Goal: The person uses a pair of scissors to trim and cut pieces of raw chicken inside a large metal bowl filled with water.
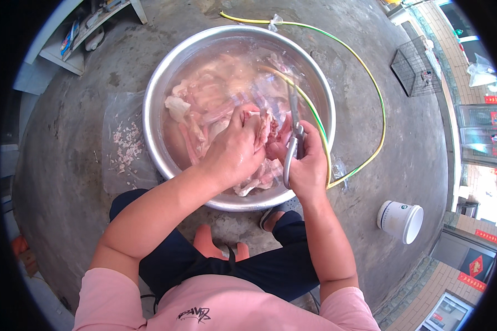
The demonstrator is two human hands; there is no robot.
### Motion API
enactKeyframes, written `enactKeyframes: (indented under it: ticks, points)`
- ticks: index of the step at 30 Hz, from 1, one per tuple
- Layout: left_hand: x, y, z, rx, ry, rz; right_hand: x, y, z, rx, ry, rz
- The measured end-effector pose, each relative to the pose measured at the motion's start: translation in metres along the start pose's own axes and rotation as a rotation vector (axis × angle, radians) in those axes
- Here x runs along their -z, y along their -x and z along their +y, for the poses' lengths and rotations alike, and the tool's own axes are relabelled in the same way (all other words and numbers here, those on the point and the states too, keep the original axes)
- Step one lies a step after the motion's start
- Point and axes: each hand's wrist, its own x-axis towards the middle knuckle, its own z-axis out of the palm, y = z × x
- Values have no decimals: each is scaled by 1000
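A large round metal basin full of cloudy water stands on the floor before me, with pale pieces of raw meat lying in it. Over its near half, my left hand grips a raw meat piece that shows a torn, reddish side. Scissors are in my right hand, their blades pointing away from me past the meat. The right thumb and fingers also come close to the meat piece; whether they touch it is hard to tell. A yellow-green hose arches over the basin's right rim into the water.
Left of the basin, a clear plastic sheet holds small whitish scraps. The hose loops across the concrete floor on the right. A white bucket lies on its side there, with a wire cage farther off. Shelving stands upper left.
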Motion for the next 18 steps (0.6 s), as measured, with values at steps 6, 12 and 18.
enactKeyframes:
  ticks: [6, 12, 18]
  points:
    - [-5, -2, -7, -102, 97, 41, 3, -9, -8, -5, -240, 101]
    - [-6, -4, -5, -87, 204, 63, 10, -10, -14, -13, -396, 114]
    - [-3, -9, -12, -115, 179, 144, 15, -7, -22, 45, -521, 30]
